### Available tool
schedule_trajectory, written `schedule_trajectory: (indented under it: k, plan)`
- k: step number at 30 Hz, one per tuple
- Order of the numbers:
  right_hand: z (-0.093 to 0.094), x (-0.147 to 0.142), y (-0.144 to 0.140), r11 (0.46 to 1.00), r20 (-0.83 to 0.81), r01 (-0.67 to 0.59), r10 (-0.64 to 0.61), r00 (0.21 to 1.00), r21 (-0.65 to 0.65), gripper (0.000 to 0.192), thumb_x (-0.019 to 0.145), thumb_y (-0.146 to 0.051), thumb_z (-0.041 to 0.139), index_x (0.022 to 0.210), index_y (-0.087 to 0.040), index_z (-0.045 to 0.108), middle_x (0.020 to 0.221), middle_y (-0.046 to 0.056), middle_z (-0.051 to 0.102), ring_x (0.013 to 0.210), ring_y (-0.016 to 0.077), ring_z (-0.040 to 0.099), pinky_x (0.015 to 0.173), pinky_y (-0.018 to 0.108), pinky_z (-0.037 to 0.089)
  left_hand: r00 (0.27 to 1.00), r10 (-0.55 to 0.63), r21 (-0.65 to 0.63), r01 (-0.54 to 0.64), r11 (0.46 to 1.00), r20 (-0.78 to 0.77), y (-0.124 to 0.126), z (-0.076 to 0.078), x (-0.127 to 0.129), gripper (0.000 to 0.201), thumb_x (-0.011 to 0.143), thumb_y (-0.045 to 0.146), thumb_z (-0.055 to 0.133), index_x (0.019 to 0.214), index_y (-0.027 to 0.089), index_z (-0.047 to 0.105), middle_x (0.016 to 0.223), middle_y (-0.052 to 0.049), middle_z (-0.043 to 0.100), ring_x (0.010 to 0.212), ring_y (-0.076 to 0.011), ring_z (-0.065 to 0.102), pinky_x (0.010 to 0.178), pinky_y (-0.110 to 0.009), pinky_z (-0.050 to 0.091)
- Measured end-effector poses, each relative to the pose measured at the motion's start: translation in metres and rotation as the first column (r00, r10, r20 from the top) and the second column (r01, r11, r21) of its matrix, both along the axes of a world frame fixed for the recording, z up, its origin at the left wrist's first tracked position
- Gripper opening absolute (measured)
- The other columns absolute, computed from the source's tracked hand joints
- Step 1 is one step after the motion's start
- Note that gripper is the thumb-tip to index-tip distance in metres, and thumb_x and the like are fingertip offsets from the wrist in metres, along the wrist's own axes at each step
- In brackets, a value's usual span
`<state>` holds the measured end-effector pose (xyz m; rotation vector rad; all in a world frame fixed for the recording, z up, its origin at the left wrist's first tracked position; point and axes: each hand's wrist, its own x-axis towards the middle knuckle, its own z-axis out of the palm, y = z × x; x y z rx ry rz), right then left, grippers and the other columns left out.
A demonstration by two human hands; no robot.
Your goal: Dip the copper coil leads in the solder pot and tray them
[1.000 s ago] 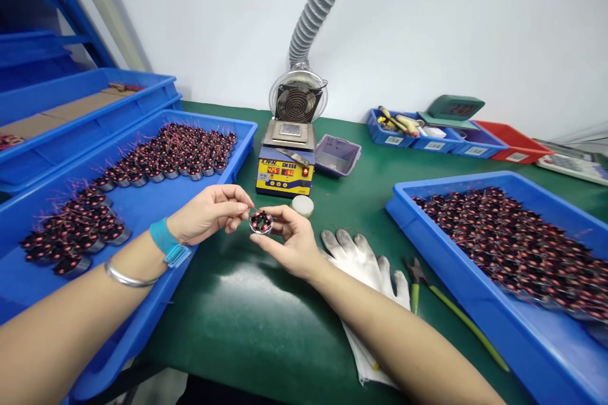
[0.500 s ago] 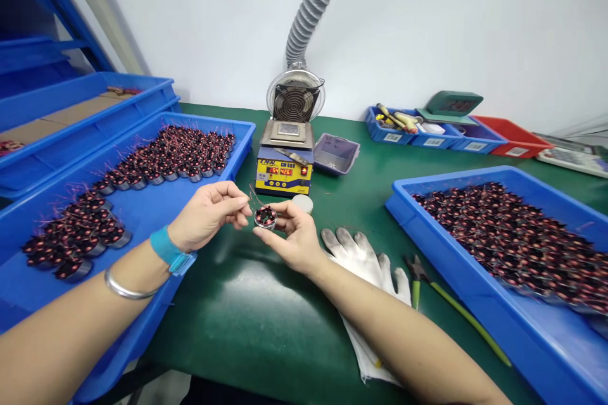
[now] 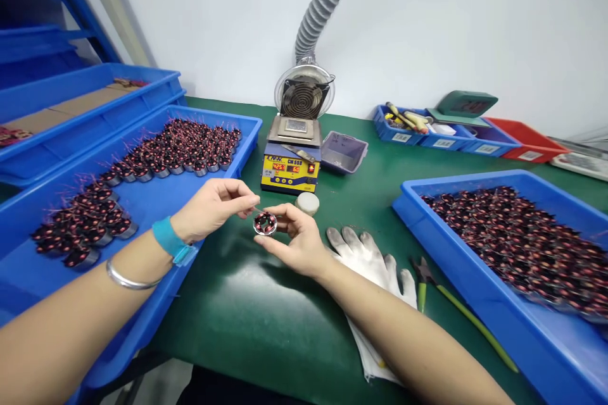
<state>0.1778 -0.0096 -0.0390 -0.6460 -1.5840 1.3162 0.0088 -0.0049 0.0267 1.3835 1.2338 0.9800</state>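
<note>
My right hand (image 3: 299, 240) grips a small round motor stator (image 3: 265, 224) by its metal rim, thumb below and fingers behind. Dark red windings ring its open centre, which faces up toward me. At the stator's upper left edge, my left hand (image 3: 216, 205) pinches its thin wire leads (image 3: 258, 209) between thumb and forefinger; the wire ends are hidden by the fingers. Both hands are above the green table (image 3: 228, 323), in front of a yellow and blue solder pot (image 3: 291, 171) with lit red digits.
Stators with upright wires fill part of the left blue tray (image 3: 166, 199); more sit in the right blue tray (image 3: 413, 215). White gloves (image 3: 368, 272) and green-handled cutters (image 3: 422, 278) lie beside my right forearm. Behind are a round white tin (image 3: 307, 203) and a purple bin (image 3: 344, 152).
My left fingers have moved in close to the stator, and the wires that stood up loose are now pinched. The stator is tipped more toward me. The view has shifted slightly.
</note>
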Motion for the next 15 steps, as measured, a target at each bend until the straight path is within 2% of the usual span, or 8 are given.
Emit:
schedule_trajectory:
  k: [3, 6, 7, 8, 10, 12, 15]
  plan:
    - [0.001, 0.0, -0.003, 0.997, 0.067, -0.058, 0.054, 0.996, 0.058, 0.035, 0.064, -0.025, 0.075, 0.094, -0.017, 0.056, 0.087, 0.003, 0.065, 0.077, 0.0139, 0.064, 0.078, 0.03, 0.054, 0.995, 0.046, 0.073, -0.039, 0.997, -0.092, 0.002, 0.002, -0.001, 0.025, 0.066, 0.032, 0.069, 0.054, 0.013, 0.057, 0.052, 0.001, 0.055, 0.052, -0.0078, 0.048, 0.052, -0.02, 0.04]
    - [0.002, 0.001, -0.005, 0.991, 0.114, -0.097, 0.086, 0.99, 0.093, 0.034, 0.066, -0.025, 0.074, 0.094, -0.016, 0.058, 0.087, 0.004, 0.065, 0.077, 0.0136, 0.063, 0.077, 0.029, 0.054, 0.984, 0.138, 0.159, -0.119, 0.98, -0.114, 0.004, 0.007, -0.007, 0.03, 0.068, 0.037, 0.066, 0.054, 0.014, 0.054, 0.052, 0.001, 0.055, 0.053, -0.0079, 0.048, 0.054, -0.02, 0.04]
    - [0.002, 0.001, -0.005, 0.99, 0.113, -0.096, 0.085, 0.99, 0.1, 0.034, 0.066, -0.025, 0.073, 0.094, -0.016, 0.057, 0.087, 0.004, 0.065, 0.077, 0.0136, 0.063, 0.077, 0.029, 0.054, 0.982, 0.137, 0.169, -0.114, 0.979, -0.131, 0.004, 0.009, -0.01, 0.029, 0.069, 0.038, 0.066, 0.056, 0.014, 0.055, 0.054, 0.001, 0.056, 0.054, -0.0082, 0.049, 0.055, -0.02, 0.041]
    - [0.003, 0.001, -0.005, 0.991, 0.105, -0.089, 0.078, 0.991, 0.103, 0.034, 0.066, -0.025, 0.073, 0.094, -0.016, 0.057, 0.087, 0.005, 0.065, 0.077, 0.0138, 0.063, 0.077, 0.029, 0.054, 0.982, 0.095, 0.158, -0.068, 0.985, -0.165, 0.004, 0.011, -0.014, 0.027, 0.069, 0.038, 0.066, 0.06, 0.014, 0.058, 0.057, 0.001, 0.058, 0.056, -0.0087, 0.05, 0.057, -0.02, 0.042]
    - [0.003, 0.001, -0.005, 0.992, 0.083, -0.07, 0.062, 0.995, 0.104, 0.035, 0.066, -0.025, 0.073, 0.095, -0.016, 0.056, 0.088, 0.005, 0.066, 0.078, 0.0143, 0.064, 0.078, 0.029, 0.053, 0.961, -0.084, 0.09, 0.111, 0.99, -0.263, 0.002, 0.015, -0.021, 0.022, 0.068, 0.035, 0.068, 0.068, 0.014, 0.062, 0.063, 0.0, 0.061, 0.06, -0.0096, 0.053, 0.059, -0.02, 0.042]
    - [0.003, 0.001, -0.004, 0.993, 0.068, -0.069, 0.062, 0.996, 0.1, 0.035, 0.065, -0.024, 0.073, 0.094, -0.016, 0.056, 0.087, 0.005, 0.066, 0.078, 0.0145, 0.064, 0.078, 0.029, 0.053, 0.907, -0.241, 0.034, 0.268, 0.963, -0.345, 0.001, 0.018, -0.027, 0.02, 0.068, 0.033, 0.068, 0.067, 0.014, 0.063, 0.062, 0.001, 0.06, 0.06, -0.0087, 0.051, 0.058, -0.019, 0.04]
    - [0.003, 0.002, -0.003, 0.99, 0.069, -0.109, 0.103, 0.992, 0.094, 0.034, 0.066, -0.024, 0.073, 0.094, -0.016, 0.056, 0.085, 0.004, 0.065, 0.076, 0.0137, 0.064, 0.077, 0.028, 0.053, 0.878, -0.271, 0.046, 0.314, 0.948, -0.394, -0.001, 0.019, -0.028, 0.025, 0.072, 0.033, 0.065, 0.057, 0.013, 0.058, 0.051, 0.004, 0.049, 0.052, -0.0061, 0.04, 0.051, -0.018, 0.034]
